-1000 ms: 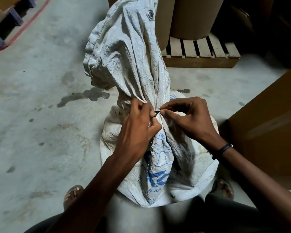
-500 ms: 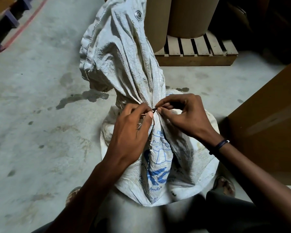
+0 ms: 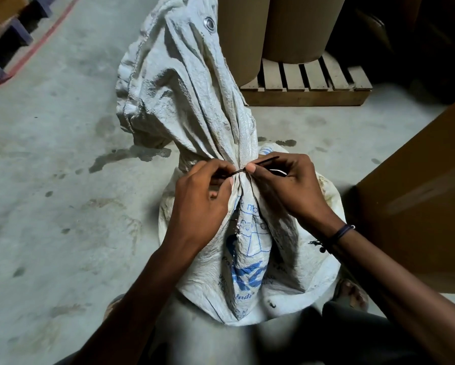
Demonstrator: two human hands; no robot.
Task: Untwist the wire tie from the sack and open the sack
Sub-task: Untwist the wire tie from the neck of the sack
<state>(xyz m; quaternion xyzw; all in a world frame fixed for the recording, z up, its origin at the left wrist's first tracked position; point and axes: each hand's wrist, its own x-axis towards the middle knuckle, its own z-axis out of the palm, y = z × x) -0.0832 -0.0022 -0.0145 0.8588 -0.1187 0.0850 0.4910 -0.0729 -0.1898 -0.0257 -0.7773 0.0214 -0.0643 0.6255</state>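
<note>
A white woven sack (image 3: 184,101) with blue print stands on the concrete floor in front of me, its neck gathered tight and its loose top flopping up and to the left. A thin dark wire tie (image 3: 258,164) lies across the gathered neck. My left hand (image 3: 202,204) pinches the tie's left end against the neck. My right hand (image 3: 287,185) pinches the tie just right of the neck, and a straight free end sticks out up and to the right past its fingers.
A wooden pallet (image 3: 308,85) carrying large brown paper rolls (image 3: 297,25) stands behind the sack. A big cardboard box (image 3: 418,196) is close on the right. A red floor line (image 3: 37,46) and dark racking are at the far left. My sandalled foot (image 3: 350,293) is beside the sack.
The tie's ends have come apart: a straight length of wire now sticks out past my right fingers, where before only a small twisted knot showed between both hands.
</note>
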